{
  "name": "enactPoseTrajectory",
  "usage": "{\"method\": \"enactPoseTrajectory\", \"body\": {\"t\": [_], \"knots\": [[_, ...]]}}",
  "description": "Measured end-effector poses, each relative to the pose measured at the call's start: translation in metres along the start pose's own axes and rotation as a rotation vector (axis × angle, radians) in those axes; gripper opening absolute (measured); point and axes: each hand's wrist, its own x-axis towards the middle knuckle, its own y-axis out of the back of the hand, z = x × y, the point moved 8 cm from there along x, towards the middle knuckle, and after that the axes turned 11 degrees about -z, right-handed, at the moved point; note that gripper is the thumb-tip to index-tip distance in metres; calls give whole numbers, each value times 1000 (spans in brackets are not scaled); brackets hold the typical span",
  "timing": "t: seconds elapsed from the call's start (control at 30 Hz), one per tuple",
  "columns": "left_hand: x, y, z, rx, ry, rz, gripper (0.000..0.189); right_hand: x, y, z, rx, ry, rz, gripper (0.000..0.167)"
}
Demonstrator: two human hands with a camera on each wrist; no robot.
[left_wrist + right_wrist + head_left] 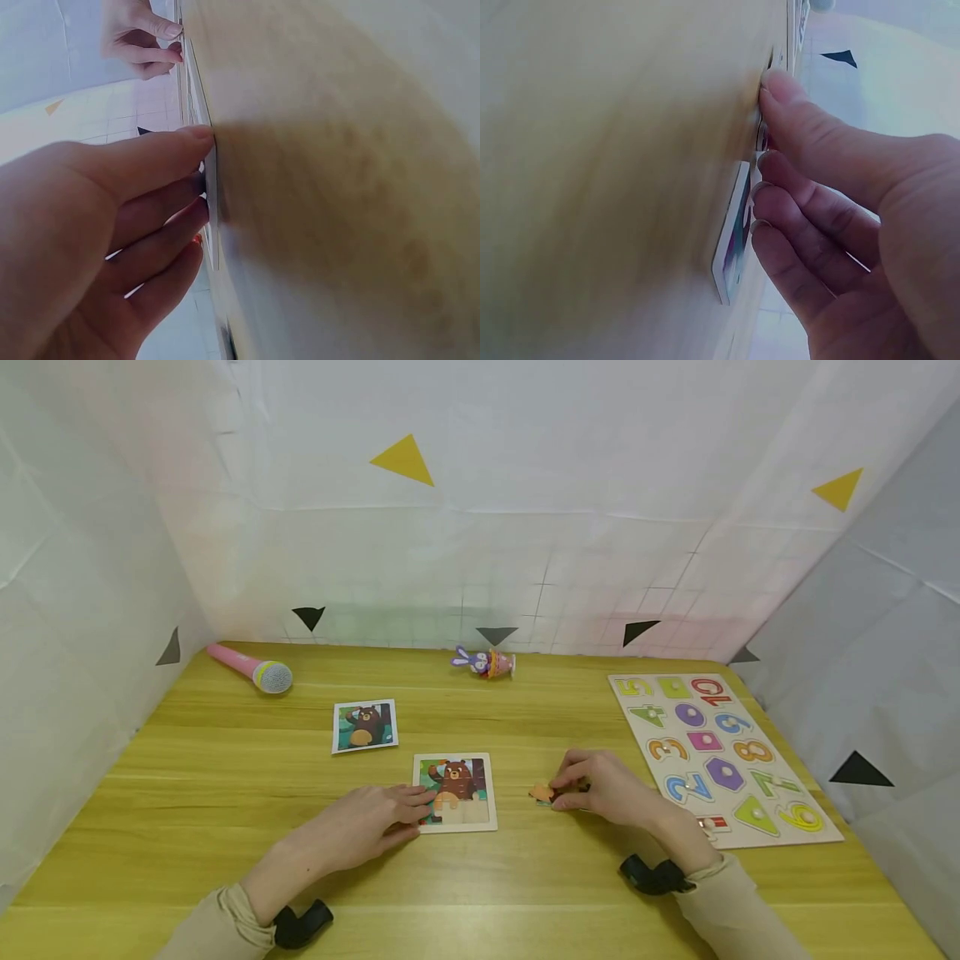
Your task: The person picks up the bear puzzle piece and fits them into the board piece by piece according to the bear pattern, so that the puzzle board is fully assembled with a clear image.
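Note:
A square wooden bear puzzle [492, 793] lies in the middle of the table, with pale wood showing in the lower part of its frame. My left hand [378, 818] rests on its left side, fingers stretched over the edge; the left wrist view shows the thumb [196, 132] at the rim. To the right, my right hand [603, 787] pinches an orange-and-brown puzzle piece [540, 792] low over the table, partly hidden by the fingers. Under those fingers, the right wrist view shows another flat piece [733, 247] with teal on its face.
Behind the puzzle lies a bear picture card [365, 726]. A pink toy microphone [251, 668] is at the back left, and a purple rabbit figure [483, 663] lies at the back centre. At right is a number-and-shape peg board [723, 760]. White cloth walls [525, 460] enclose the table.

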Motion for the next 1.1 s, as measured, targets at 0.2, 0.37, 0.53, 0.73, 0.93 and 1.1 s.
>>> {"method": "enactPoseTrajectory", "body": {"t": [0.2,0.37,0.53,0.73,0.93,1.1], "knots": [[0,0,4,94,-8,26,36,1,-1,-1,8,22,1,16],[0,0,5,115,-3,17,36,2,-3,-3,15,27,-9,16],[-1,2,7,110,-7,25,35,7,-3,-8,18,16,-14,15],[-2,4,9,123,-26,38,35,22,-6,-28,-7,43,-2,16],[-2,3,8,150,-26,38,36,47,-21,-52,9,82,-62,18],[1,2,8,153,-21,35,36,65,-32,-74,-22,135,-91,19]]}}
